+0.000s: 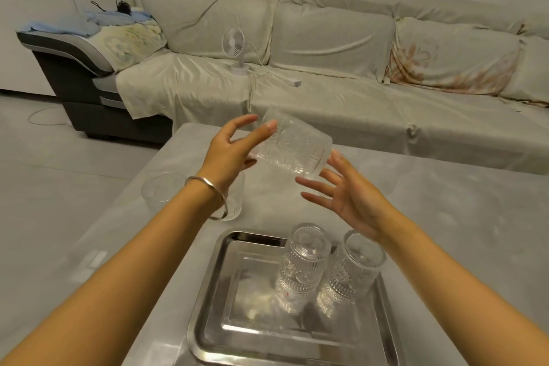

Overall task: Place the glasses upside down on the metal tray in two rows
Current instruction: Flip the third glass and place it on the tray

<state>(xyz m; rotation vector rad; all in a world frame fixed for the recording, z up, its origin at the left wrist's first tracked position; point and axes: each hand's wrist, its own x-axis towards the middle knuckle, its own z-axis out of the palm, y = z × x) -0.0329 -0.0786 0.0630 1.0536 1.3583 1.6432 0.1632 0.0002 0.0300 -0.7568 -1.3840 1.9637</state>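
A clear ribbed glass (292, 147) is tilted on its side in the air above the table. My left hand (231, 151) grips its base end with thumb and fingers. My right hand (344, 196) is spread open just below its rim, one fingertip at the rim edge. Below lies the metal tray (208, 291), with two glasses upside down side by side in its far right part, one on the left (303, 264) and one on the right (353, 267). Two more glasses stand on the table behind my left wrist, one at the left edge (160, 190) and one partly hidden (234, 205).
The grey table (430, 217) stretches to the right and ahead. Beyond it is a covered sofa (326, 92) with a small white fan (234, 44) and its cable. The tray's left half and near part hold nothing.
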